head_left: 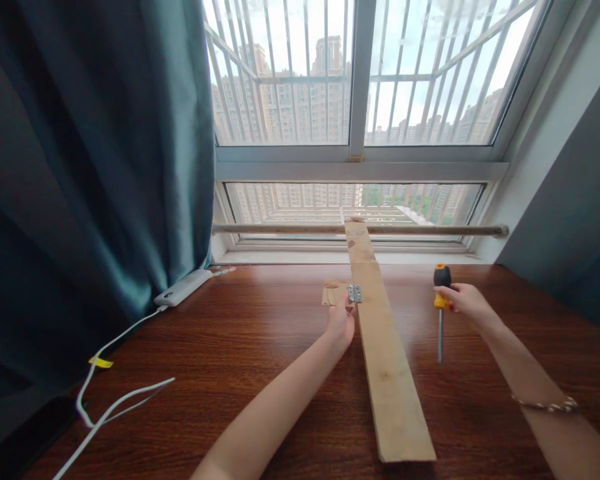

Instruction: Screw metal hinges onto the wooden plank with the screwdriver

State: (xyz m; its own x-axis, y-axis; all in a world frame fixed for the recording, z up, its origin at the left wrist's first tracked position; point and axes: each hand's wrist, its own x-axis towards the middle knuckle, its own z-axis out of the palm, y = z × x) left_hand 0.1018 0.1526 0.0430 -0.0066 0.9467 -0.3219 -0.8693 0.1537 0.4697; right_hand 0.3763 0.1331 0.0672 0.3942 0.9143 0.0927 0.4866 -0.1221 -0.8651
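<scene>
A long pale wooden plank lies on the dark wooden table, its far end resting on a rail at the window. A small metal hinge sits at the plank's left edge, joining it to a small wooden block. My left hand is closed in a pinch at the hinge and block. To the right of the plank, my right hand grips the yellow and black handle of a screwdriver. Its shaft points down toward the table.
A white power strip lies at the back left, its white cables trailing to the front left edge. A dark teal curtain hangs on the left. A wooden rail runs across the window's foot.
</scene>
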